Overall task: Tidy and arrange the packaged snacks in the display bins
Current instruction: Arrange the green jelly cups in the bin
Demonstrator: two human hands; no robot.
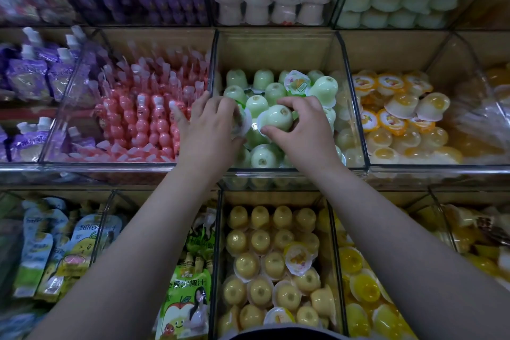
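Both my hands reach into the clear middle bin (278, 47), which holds several pale green jelly cups. My right hand (306, 132) grips one green jelly cup (277, 117) lying on its side, fingers over its top and thumb under its rim. My left hand (209, 124) curls round another green cup (242, 121) at the bin's left side; most of that cup is hidden by the fingers. One cup with a printed lid (296, 83) lies tilted at the back of the pile.
Pink bottle-shaped snacks (143, 116) fill the bin to the left, orange-lidded jelly cups (397, 107) the bin to the right. Yellow jelly cups (270, 257) sit in the bin below, drink pouches (187, 292) lower left, purple pouches (30, 77) far left. Clear dividers separate all bins.
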